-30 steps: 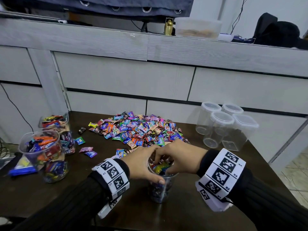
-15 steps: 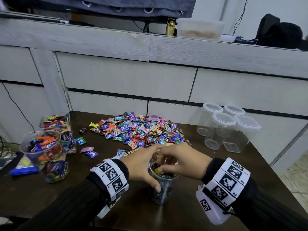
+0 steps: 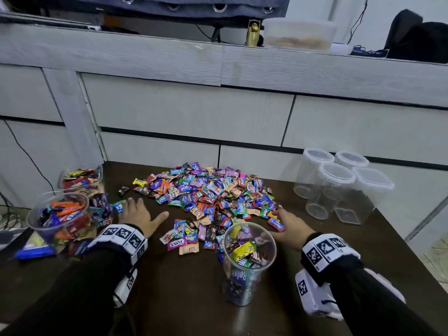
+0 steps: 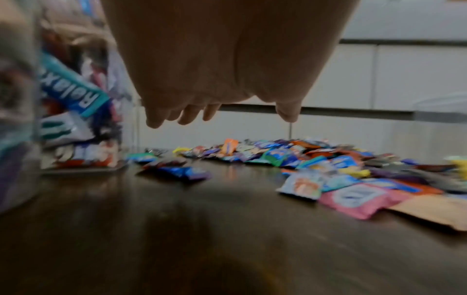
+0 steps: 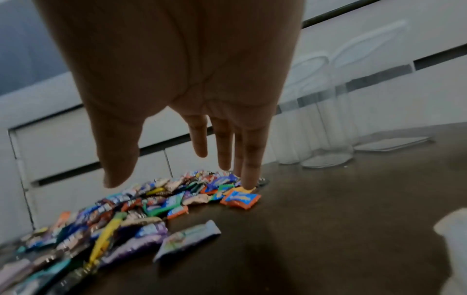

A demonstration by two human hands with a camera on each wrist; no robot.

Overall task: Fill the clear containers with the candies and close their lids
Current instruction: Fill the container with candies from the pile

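Ahead of both sets of fingers, across the dark table point(image 3: 189, 299): candy pile point(image 3: 208, 192), broad, long axis running left to right, near edge just beyond the fingertips. Behind the fingers, toward the body and nearer the right wrist: open container point(image 3: 247, 263), upright, lidless, filled close to the rim. Off past the right fingers, well apart: empty lidded containers point(image 3: 339, 185), clustered. Left of the left fingers: filled tubs point(image 3: 60, 217), apparently lidless. Left hand point(image 3: 139, 215) spread and relaxed, gripping nothing, fingertips near a stray teal candy point(image 3: 118, 206). Right hand point(image 3: 288, 226) extended, fingers straight, empty, little fingertip seemingly touching the pile's edge beside an orange candy point(image 5: 240, 198), though blur leaves contact uncertain. Right hand nearer the pile; next scoop probably inward from both flanks.
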